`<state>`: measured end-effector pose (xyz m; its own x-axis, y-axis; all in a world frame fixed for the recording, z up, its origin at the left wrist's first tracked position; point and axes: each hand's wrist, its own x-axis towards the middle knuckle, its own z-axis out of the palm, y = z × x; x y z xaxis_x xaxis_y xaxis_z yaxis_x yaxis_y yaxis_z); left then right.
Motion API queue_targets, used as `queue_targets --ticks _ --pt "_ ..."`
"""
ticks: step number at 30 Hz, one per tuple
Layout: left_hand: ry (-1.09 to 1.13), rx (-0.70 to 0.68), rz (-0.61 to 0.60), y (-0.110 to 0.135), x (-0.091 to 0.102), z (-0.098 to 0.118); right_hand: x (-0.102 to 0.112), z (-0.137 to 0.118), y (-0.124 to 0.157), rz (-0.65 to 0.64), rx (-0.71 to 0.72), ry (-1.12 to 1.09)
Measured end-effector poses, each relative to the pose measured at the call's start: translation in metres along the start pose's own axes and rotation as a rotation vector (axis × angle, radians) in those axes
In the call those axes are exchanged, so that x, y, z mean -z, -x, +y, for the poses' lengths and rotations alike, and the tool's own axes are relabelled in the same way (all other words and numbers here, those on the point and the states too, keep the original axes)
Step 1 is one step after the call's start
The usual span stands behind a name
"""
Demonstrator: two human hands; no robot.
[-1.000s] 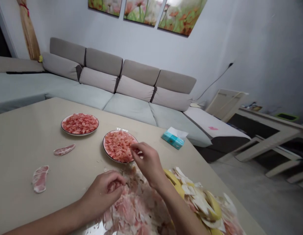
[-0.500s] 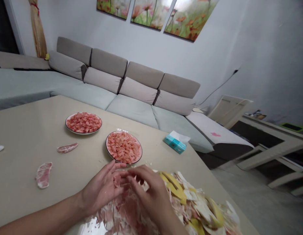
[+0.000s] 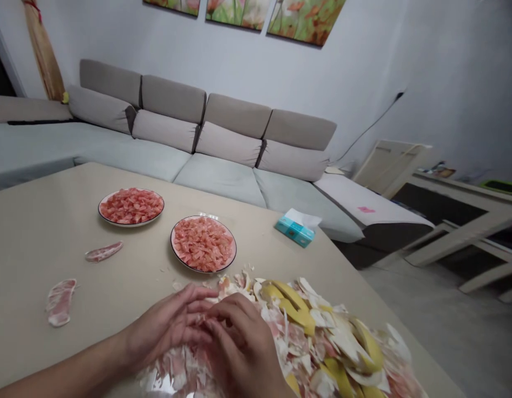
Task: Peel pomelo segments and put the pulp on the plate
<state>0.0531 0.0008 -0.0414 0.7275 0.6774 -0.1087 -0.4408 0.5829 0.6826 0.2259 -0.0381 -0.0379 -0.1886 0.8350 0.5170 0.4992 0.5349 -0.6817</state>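
Observation:
My left hand [image 3: 168,323] and my right hand [image 3: 239,348] meet over a heap of pomelo peel and membrane [image 3: 317,337], their fingers curled together on a pink pomelo segment [image 3: 201,319] that they mostly hide. Yellow rind pieces [image 3: 295,307] lie in the heap to the right of my hands. Just beyond my fingers stands a white plate [image 3: 235,250] piled with pink pulp [image 3: 201,243]. A second plate [image 3: 131,224] of pulp [image 3: 131,205] sits further left. Two pale membrane strips [image 3: 60,302] [image 3: 103,251] lie apart on the beige table [image 3: 44,221].
A blue tissue box [image 3: 295,231] stands near the table's far edge. Behind the table runs a grey sofa [image 3: 222,177]. Low cream furniture [image 3: 458,221] stands at the right, beyond the table's right edge, above a grey floor [image 3: 429,326].
My right hand has moved from the near plate's edge down to the heap, and both hands now close together. The view has shifted slightly.

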Motion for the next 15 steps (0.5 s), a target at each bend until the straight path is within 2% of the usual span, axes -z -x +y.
queue_targets --ticks 4,10,15 --pt "-0.219 0.004 0.042 -0.001 -0.002 0.001 0.005 0.000 0.000 0.029 -0.020 -0.007" --pt "-0.248 -0.199 0.158 -0.004 0.003 0.001 0.002 -0.003 -0.003 0.112 -0.142 -0.083" --pt "-0.437 -0.269 0.189 -0.006 0.008 -0.003 -0.002 -0.005 -0.003 0.129 -0.177 -0.147"
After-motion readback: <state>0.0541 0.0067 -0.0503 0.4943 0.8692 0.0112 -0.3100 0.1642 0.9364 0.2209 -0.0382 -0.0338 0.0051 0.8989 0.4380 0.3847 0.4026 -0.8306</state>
